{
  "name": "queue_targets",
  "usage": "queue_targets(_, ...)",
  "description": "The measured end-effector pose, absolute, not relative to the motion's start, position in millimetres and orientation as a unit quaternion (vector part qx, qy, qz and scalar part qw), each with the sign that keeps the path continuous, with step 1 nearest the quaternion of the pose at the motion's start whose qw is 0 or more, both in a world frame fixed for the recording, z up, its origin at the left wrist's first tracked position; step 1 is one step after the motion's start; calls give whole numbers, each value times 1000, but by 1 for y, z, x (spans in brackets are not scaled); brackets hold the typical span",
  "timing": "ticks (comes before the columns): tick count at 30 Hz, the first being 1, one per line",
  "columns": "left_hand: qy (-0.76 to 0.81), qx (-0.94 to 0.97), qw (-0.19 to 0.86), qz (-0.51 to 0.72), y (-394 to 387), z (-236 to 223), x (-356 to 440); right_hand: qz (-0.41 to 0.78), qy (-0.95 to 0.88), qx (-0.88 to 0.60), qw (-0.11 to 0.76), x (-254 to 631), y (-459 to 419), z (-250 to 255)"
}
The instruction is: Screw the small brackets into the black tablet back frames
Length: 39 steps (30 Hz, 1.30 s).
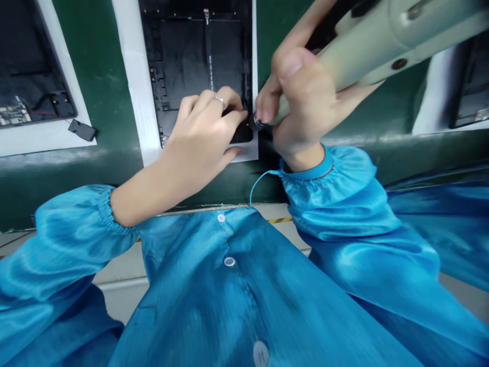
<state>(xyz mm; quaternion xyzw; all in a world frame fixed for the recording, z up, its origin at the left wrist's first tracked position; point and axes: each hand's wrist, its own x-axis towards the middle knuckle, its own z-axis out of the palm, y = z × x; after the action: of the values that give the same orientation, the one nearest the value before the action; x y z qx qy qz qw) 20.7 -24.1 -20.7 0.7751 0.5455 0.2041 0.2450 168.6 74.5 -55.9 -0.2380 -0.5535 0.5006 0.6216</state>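
Right hand (301,107) shut tight round the pale power screwdriver (367,51), thumb on top, tip down at the bottom right corner of the black case (191,51). Left hand (206,127) half open, fingers bent, fingertips (239,116) pressing on that same corner of the case, right beside the tool tip; not wrapped round anything, just pushing down. Silver ring (219,100) on one finger. Hard to see the screw itself, hidden by both hands. Black case resting on a white board (132,76), with the green belt (95,61) under it. To the left of the case, another open black case (26,66) and a small black piece (82,130) lying loose on its own. To do this bit well: hold the tool straight up over the hole, not leaning. Press down softly first, then squeeze. Hold the case flat with the left fingertips so nothing slides on the board. Mind those fingertips, so close to the spinning tip. Mind the blue sleeves (336,188) too, and the loose blue thread (256,184) hanging below the case. Stop at the first click or tug, to save the thread of the screw.
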Motion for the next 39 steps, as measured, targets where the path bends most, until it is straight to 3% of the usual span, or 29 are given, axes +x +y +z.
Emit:
queue_targets(5,563,770,228,197,-35,-26,20,382,-629,-208,644,169,61,-37)
queue_targets(10,561,777,195,209,-37,-36,14,383,-635,-211,637,175,65,-32)
queue_targets(15,554,783,172,227,-39,-37,12,290,-543,-312,724,217,90,-36)
queue_targets(19,554,784,165,224,-40,-36,12,241,-536,-321,742,250,105,-38)
queue_targets(25,552,788,149,228,-40,-37,9,284,-537,-286,741,256,115,-49)
queue_targets(32,552,789,158,217,-40,-34,8,242,-533,-268,765,249,122,-57)
queue_targets(39,556,781,175,224,-40,-35,9,265,-553,-319,723,257,117,-57)
